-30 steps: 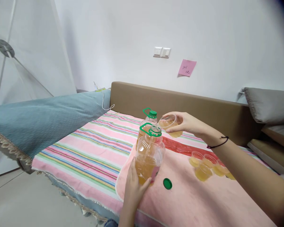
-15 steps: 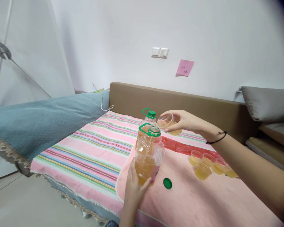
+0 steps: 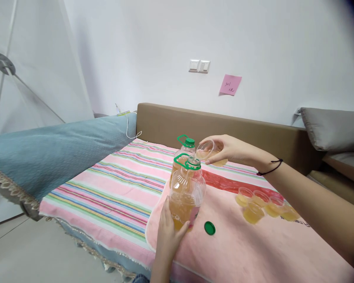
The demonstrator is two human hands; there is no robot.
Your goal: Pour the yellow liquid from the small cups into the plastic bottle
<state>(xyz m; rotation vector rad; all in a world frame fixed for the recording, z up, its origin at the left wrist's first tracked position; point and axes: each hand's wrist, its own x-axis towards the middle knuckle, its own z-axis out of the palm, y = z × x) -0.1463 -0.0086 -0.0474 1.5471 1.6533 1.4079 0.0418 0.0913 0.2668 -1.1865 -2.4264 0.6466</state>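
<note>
My left hand (image 3: 171, 232) wraps round the lower part of a clear plastic bottle (image 3: 185, 196) of amber drink, which stands uncapped with a green ring handle at its neck. In my right hand (image 3: 224, 149) is a clear plastic cup (image 3: 212, 152), tipped toward the bottle's open mouth with its rim at the neck and amber liquid inside. Just behind stands a second bottle (image 3: 190, 146) with its green cap on. A loose green cap (image 3: 209, 228) lies on the pink mat to the right of the front bottle.
Several clear cups of yellow drink (image 3: 253, 213) stand together on the pink mat (image 3: 230, 251), under my right forearm. A red strip (image 3: 221, 181) lies behind them. Striped cloth (image 3: 115, 188) spreads to the left. Beyond are a brown backrest (image 3: 224, 125) and grey cushions (image 3: 336, 129).
My right hand and the tipped cup have risen very slightly, and the forearm has shifted a little, showing more of the rightmost cup. My left hand keeps its hold on the bottle.
</note>
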